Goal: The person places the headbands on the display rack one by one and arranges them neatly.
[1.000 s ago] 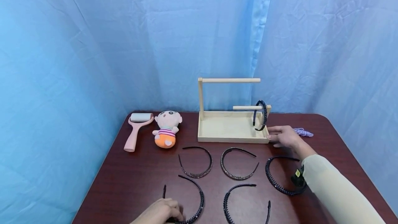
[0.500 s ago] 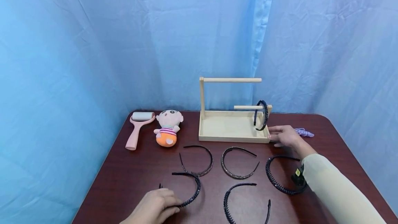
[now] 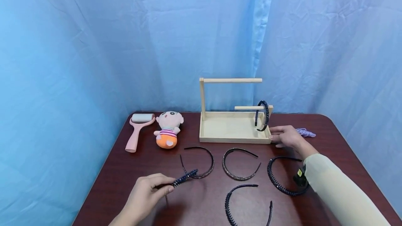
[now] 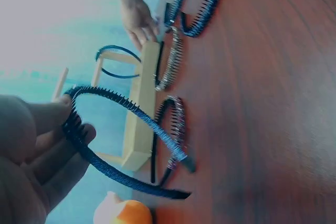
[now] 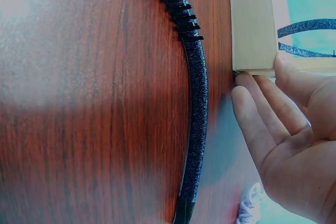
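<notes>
My left hand (image 3: 146,194) pinches a dark, toothed headband (image 4: 119,178) between thumb and fingers, raised over the table's left front. Its two ends point away from the hand in the left wrist view. My right hand (image 3: 289,137) touches the right end of a wooden rack (image 3: 235,140) with nearly straight fingers, the thumb at the tray's edge (image 5: 254,24). Another black headband (image 3: 266,116) hangs on the rack's lower peg (image 3: 246,108). The upper bar (image 3: 232,80) carries nothing. Two speckled headbands, left (image 3: 212,165) and right (image 3: 224,165), lie before the rack.
Two more black headbands lie nearer, one at the middle front (image 3: 227,206) and one by the right sleeve (image 3: 272,180). A pink lint roller (image 3: 134,137) and a plush doll (image 3: 168,132) lie at left. Purple cord (image 3: 305,133) is beyond the right hand. Blue curtains (image 3: 157,44) surround the table.
My left hand has picked the headband up off the table, lifting it forward and turning it so it is seen edge-on. The right hand has stayed at the rack.
</notes>
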### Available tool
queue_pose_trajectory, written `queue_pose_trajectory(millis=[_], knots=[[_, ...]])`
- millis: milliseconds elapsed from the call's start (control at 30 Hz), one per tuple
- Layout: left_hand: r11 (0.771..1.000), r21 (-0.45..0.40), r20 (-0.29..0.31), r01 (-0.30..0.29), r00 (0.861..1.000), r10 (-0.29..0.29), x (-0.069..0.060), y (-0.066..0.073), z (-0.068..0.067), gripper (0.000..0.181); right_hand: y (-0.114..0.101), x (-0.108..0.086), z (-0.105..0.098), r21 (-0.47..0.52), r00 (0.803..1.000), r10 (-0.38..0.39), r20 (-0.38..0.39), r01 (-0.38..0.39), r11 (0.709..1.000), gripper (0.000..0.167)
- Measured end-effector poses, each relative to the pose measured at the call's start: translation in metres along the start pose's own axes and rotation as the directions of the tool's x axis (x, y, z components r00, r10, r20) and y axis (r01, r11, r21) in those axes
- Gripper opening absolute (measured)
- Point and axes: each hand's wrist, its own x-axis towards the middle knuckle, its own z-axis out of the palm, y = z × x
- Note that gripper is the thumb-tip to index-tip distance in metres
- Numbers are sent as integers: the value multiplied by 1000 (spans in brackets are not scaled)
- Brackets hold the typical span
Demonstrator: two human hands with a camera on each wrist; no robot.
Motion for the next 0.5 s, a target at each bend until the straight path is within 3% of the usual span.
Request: queue_pose_trajectory(millis=[100, 267, 367, 500], knots=[[992, -42, -40, 121, 992, -123, 7, 5, -4, 21, 0, 1, -1, 3, 1000, -2, 0, 2, 1000, 57], [968, -69, -74, 242, 966, -247, 16, 11, -6, 22, 2, 2, -1, 8, 1000, -7, -3, 7, 1000, 56], [955, -116, -79, 274, 956, -284, 23, 13, -5, 20, 3, 2, -2, 9, 1000, -8, -1, 8, 1000, 56], [926, -241, -78, 289, 946, -316, 33, 17, -2, 19, 4, 2, -3, 7, 1000, -9, -1, 9, 1000, 56]])
